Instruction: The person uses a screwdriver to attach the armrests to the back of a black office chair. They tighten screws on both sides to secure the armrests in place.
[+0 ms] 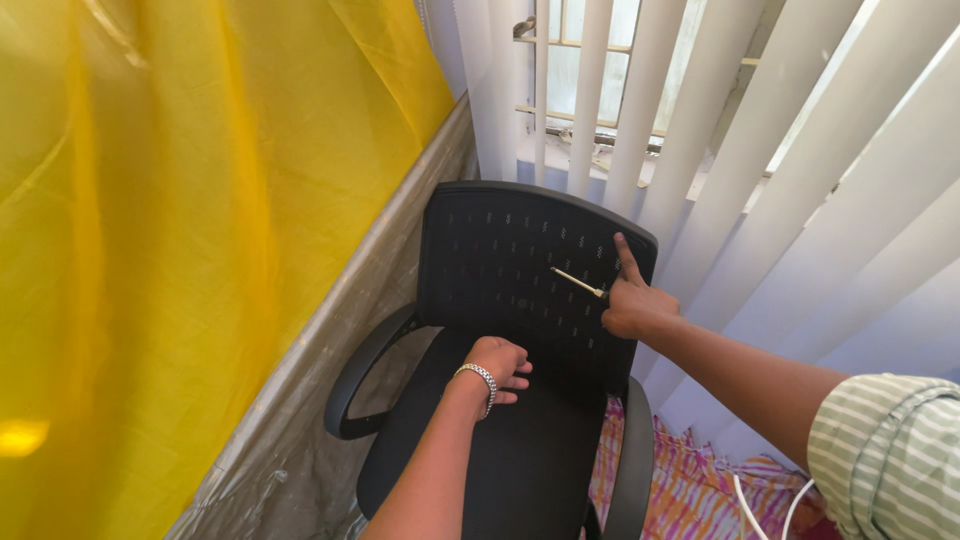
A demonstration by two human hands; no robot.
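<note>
A black office chair stands in front of me, its perforated backrest (500, 270) upright and its seat (520, 450) below. My right hand (635, 305) is against the backrest's right side, forefinger stretched upward, gripping a thin screwdriver (578, 283) whose pale metal shaft points left across the backrest. My left hand (498, 365), with a silver bracelet on the wrist, rests on the back of the seat, fingers curled toward the backrest base.
A yellow curtain (180, 230) hangs on the left above a grey ledge (330, 380). White vertical blinds (780, 170) cover a window behind the chair. A pink and orange cloth (700, 480) and a white cable (750, 505) lie at right. Both armrests (365, 375) flank the seat.
</note>
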